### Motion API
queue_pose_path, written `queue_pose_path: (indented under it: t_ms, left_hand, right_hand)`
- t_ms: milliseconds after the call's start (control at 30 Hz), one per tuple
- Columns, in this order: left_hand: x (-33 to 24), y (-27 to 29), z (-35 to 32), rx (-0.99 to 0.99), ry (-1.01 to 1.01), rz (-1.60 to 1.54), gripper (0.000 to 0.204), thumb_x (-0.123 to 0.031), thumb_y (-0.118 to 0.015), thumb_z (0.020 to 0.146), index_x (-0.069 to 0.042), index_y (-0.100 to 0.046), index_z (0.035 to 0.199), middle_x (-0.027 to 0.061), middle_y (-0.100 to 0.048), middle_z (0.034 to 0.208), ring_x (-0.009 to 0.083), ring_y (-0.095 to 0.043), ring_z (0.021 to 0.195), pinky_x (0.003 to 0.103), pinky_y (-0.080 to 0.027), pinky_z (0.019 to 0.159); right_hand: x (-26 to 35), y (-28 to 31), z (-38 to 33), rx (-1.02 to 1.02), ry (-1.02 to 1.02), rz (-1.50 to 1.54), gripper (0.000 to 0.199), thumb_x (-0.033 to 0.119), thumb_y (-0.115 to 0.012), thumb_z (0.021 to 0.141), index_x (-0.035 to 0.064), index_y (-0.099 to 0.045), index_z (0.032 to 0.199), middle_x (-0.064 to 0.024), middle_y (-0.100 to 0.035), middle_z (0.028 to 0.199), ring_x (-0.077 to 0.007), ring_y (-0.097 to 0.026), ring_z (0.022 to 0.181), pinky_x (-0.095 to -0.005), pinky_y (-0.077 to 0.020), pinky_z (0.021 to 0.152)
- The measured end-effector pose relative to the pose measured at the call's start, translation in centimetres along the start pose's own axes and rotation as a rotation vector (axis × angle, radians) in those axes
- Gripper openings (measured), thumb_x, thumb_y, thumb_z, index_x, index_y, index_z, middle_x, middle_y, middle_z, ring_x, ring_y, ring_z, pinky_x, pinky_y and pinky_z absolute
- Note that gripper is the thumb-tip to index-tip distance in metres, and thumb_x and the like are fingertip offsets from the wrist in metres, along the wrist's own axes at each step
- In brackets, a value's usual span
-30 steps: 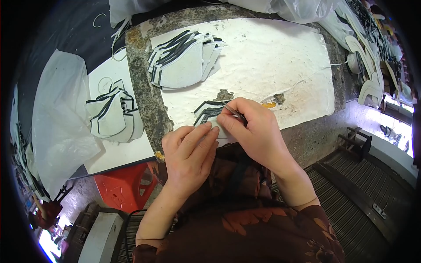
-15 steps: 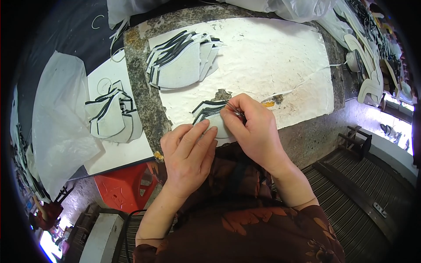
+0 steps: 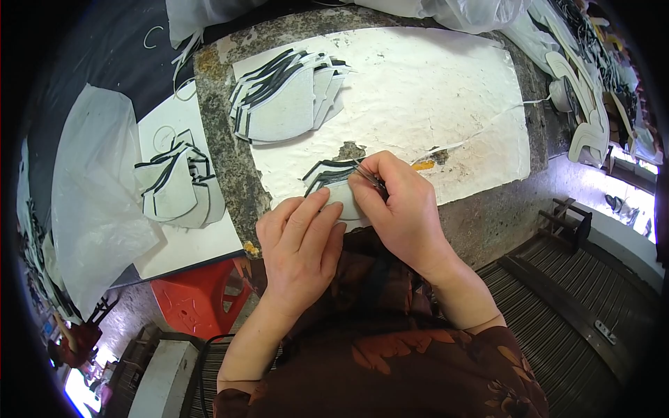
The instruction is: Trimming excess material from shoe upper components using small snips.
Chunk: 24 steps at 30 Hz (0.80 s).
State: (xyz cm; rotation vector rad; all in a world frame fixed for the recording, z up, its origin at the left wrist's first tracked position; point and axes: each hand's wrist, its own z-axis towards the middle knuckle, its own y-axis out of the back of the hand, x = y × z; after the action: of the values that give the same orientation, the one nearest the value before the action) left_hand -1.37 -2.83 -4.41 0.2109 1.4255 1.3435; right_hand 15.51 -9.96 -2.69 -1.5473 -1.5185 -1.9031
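Observation:
A grey fabric piece with black edging (image 3: 330, 175) lies at the near edge of the white sheet (image 3: 446, 90) on the stone-topped bench. My left hand (image 3: 301, 240) lies flat on its near part, fingers together. My right hand (image 3: 397, 209) pinches a thin metal tool (image 3: 369, 175) with its tip on the piece's black edge. A fanned stack of similar grey pieces (image 3: 282, 97) lies farther back on the sheet.
Another stack of pieces (image 3: 178, 184) rests on a white board at the left, beside a clear plastic bag (image 3: 97, 188). A red stool (image 3: 188, 303) stands below. Pale shoe parts (image 3: 585, 104) lie at the right. A thin white cord (image 3: 488, 129) crosses the sheet.
My right hand has shifted slightly left along the piece's edge with the tool. My left hand has stayed pressed on the piece.

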Motion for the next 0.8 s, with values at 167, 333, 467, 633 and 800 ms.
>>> queue_pose_path:
  t_ms: [167,333,467,633,800]
  left_hand:
    - [-0.19,0.03,0.16,0.002,-0.004,0.011,0.033,-0.012,-0.079,0.084,-0.010,-0.073,0.116,0.0029,-0.067,0.130,0.0256,-0.059,0.114,0.040,-0.043,0.094]
    - [-0.27,0.09,0.41,0.014,-0.007,0.023,0.033,-0.012,-0.079,0.084,-0.010,-0.071,0.115,0.0030,-0.066,0.129,0.0261,-0.059,0.114,0.041,-0.043,0.094]
    - [-0.65,0.23,0.64,0.046,0.007,0.028,0.033,-0.009,-0.079,0.083,-0.009,-0.070,0.115,0.0053,-0.066,0.130,0.0282,-0.058,0.115,0.041,-0.043,0.097]
    - [-0.49,-0.06,0.50,0.038,-0.006,0.054,0.033,-0.011,-0.078,0.084,-0.010,-0.070,0.115,0.0039,-0.065,0.131,0.0268,-0.058,0.113,0.042,-0.043,0.094]
    - [-0.64,-0.05,0.66,0.018,-0.028,0.068,0.030,-0.010,-0.077,0.084,-0.008,-0.070,0.114,0.0053,-0.065,0.136,0.0295,-0.058,0.117,0.043,-0.043,0.097]
  right_hand:
    - [-0.15,0.00,-0.11,0.001,0.055,-0.033,0.012,0.010,-0.068,0.094,0.0028,-0.060,0.097,-0.0175,-0.067,0.086,-0.0382,-0.067,0.079,-0.0427,-0.0527,0.067]
    - [-0.08,-0.03,-0.09,-0.006,0.060,-0.014,0.011,0.009,-0.068,0.093,0.0024,-0.060,0.097,-0.0178,-0.066,0.085,-0.0380,-0.066,0.078,-0.0426,-0.0524,0.067]
    - [-0.25,-0.03,-0.13,-0.036,0.055,0.004,0.012,0.008,-0.070,0.094,0.0006,-0.061,0.095,-0.0143,-0.066,0.084,-0.0262,-0.064,0.073,-0.0349,-0.0517,0.068]
    - [-0.09,0.07,-0.16,-0.032,0.034,-0.013,0.012,0.008,-0.070,0.094,0.0006,-0.062,0.096,-0.0146,-0.066,0.084,-0.0274,-0.064,0.073,-0.0354,-0.0520,0.068]
    - [-0.22,0.01,-0.21,-0.034,0.046,-0.020,0.012,0.009,-0.071,0.094,0.0010,-0.062,0.097,-0.0150,-0.066,0.084,-0.0287,-0.065,0.073,-0.0365,-0.0521,0.068]
